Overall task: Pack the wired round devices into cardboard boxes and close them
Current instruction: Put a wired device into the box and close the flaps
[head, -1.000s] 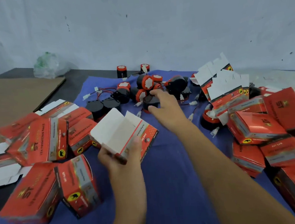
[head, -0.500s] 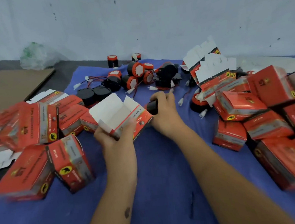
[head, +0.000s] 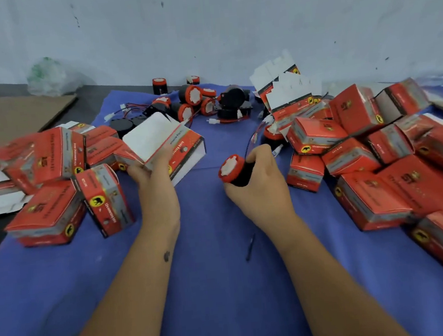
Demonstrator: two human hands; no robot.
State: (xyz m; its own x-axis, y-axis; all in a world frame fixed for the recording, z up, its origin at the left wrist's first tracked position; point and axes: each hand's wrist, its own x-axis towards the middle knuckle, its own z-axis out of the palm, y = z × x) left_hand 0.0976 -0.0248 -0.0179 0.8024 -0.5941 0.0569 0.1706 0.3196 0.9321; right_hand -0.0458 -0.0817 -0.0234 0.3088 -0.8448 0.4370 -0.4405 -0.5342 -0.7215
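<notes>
Loading step | our left hand (head: 152, 174) holds open box (head: 170, 148) | right hand (head: 256, 183) grips round device (head: 232, 171) | next we aim it into the mouth.

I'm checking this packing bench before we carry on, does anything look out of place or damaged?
Nothing looks damaged. The one stray item is a thin dark sliver lying loose on the blue cloth between the forearms, too small to identify. The packed boxes lie tumbled in loose heaps, not stacked.
</notes>
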